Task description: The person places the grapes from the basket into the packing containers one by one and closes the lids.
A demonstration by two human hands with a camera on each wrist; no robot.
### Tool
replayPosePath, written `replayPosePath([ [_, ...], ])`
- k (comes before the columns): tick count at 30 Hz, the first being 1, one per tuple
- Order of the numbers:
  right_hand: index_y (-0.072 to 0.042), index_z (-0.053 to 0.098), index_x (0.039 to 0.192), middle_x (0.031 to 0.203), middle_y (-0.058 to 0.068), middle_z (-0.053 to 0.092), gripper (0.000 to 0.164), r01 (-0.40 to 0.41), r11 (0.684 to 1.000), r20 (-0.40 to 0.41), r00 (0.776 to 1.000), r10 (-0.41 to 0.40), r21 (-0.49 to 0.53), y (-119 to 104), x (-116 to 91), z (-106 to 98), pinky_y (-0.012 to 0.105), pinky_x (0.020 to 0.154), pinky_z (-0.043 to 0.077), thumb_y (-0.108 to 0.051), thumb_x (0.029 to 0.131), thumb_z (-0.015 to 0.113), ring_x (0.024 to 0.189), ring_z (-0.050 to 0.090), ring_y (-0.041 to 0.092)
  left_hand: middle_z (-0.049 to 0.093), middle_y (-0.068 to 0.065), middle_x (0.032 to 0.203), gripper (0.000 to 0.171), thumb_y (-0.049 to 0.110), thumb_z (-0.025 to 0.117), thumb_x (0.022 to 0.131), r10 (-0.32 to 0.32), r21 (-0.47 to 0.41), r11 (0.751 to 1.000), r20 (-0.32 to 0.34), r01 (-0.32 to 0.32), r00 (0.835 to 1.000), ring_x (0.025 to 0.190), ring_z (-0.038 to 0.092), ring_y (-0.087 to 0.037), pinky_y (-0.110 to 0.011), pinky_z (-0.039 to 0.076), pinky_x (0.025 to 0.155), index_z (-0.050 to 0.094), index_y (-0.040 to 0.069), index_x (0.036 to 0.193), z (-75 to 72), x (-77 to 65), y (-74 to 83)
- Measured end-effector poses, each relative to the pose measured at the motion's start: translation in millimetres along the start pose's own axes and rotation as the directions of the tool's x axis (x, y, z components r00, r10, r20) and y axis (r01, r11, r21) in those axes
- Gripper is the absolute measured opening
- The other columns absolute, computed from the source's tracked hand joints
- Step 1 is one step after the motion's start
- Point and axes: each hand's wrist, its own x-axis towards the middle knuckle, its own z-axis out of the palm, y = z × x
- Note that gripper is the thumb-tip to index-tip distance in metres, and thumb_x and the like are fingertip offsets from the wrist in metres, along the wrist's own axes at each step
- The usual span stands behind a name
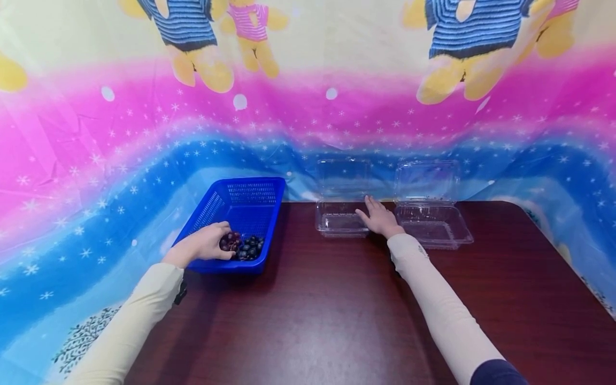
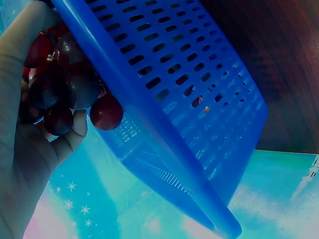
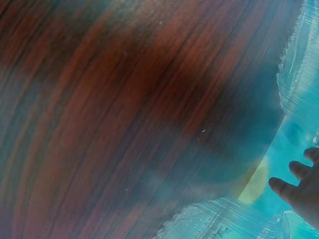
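My left hand (image 1: 210, 241) reaches over the near left side of a blue plastic basket (image 1: 272, 224) and grips a bunch of dark red grapes (image 2: 65, 82). In the left wrist view the fingers curl round the bunch beside the basket's rim. More dark grapes (image 1: 251, 248) lie in the near right corner of the basket. My right hand (image 1: 381, 218) has its fingers extended at the right edge of a clear plastic clamshell box (image 1: 337, 224), whose lid stands raised. In the right wrist view only the fingers (image 3: 283, 189) show.
A second clear clamshell box (image 1: 433, 227), lid up, stands right of the first. Both are near the far edge of the dark wooden table (image 1: 317, 310). Behind the table hangs a patterned cloth (image 1: 308, 101) with printed bears and snowflakes.
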Motion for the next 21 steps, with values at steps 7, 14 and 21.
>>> replayPosePath([
  [7,-0.004,0.006,0.149,0.154,0.019,0.006,0.075,-0.004,1.0,-0.004,1.0,0.004,0.006,0,1,1,0.058,0.108,0.018,-0.055,0.097,0.022,0.14,0.011,0.039,0.053,-0.004,0.09,0.039,0.033,0.074,0.073,0.019,-0.013,1.0,-0.047,-0.02,0.999,0.073,0.049,-0.015,-0.034,0.044,0.068,0.063,0.002,0.094,-2.1,1.5,-3.6],
  [14,-0.004,0.006,0.149,0.154,0.019,0.005,0.075,-0.002,1.0,0.0,1.0,0.002,0.019,1,1,1,0.058,0.108,0.017,-0.055,0.097,0.023,0.14,0.01,0.039,0.055,-0.008,0.094,0.042,0.033,0.073,0.074,-0.006,-0.016,1.0,-0.044,0.005,0.999,0.08,0.054,-0.02,-0.038,0.047,0.073,0.062,-0.001,0.097,-9.8,-0.4,-1.9],
  [21,-0.004,0.005,0.149,0.154,0.019,0.004,0.076,0.005,1.0,-0.003,1.0,-0.004,0.022,2,0,3,0.058,0.108,0.016,-0.056,0.096,0.022,0.14,0.01,0.039,0.057,-0.021,0.111,0.055,0.034,0.07,0.077,-0.039,-0.004,0.999,-0.026,0.039,0.999,0.095,0.058,-0.033,-0.047,0.046,0.085,0.059,-0.008,0.109,-15.1,-1.2,-2.0],
])
